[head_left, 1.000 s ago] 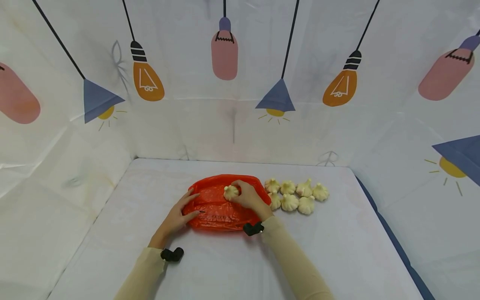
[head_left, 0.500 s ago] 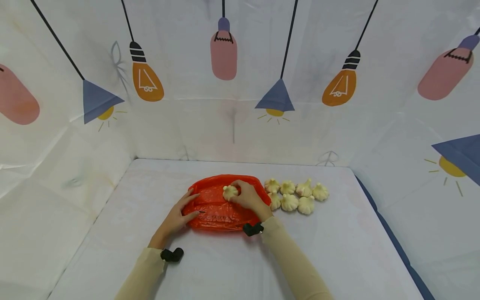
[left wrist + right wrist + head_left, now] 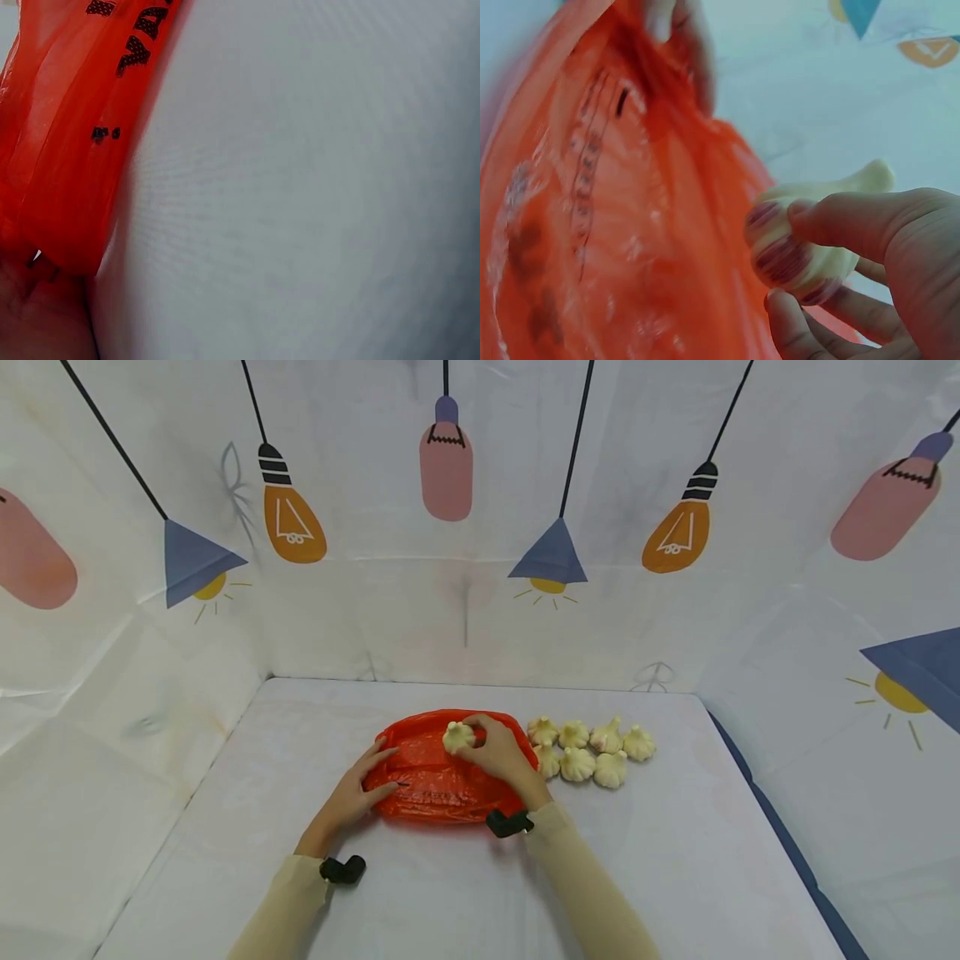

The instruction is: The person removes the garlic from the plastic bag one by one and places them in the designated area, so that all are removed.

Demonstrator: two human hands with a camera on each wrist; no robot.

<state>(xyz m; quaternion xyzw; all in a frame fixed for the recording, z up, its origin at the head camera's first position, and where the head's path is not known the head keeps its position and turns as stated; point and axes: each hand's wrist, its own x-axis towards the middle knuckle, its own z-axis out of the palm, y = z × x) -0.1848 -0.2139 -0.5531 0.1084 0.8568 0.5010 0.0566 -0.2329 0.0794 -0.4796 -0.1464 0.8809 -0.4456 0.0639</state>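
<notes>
A red plastic bag (image 3: 442, 777) with dark print lies on the white table. My left hand (image 3: 351, 797) holds its left side, thumb and fingers spread over the edge; in the left wrist view only a bit of palm (image 3: 41, 319) shows beside the bag (image 3: 75, 180). My right hand (image 3: 501, 753) pinches a garlic bulb (image 3: 458, 737) between thumb and fingers over the bag. The right wrist view shows this garlic bulb (image 3: 802, 244) with purple streaks and its stem pointing away, next to the crinkled bag (image 3: 652, 247).
Several garlic bulbs (image 3: 577, 764) sit in two rows just right of the bag, close to my right forearm. The white table (image 3: 450, 893) reaches back to a wall cloth (image 3: 465, 610) printed with lamps.
My right hand has shifted slightly left and up with the garlic bulb, its wrist turning a little. My left hand stays at the bag's left side.
</notes>
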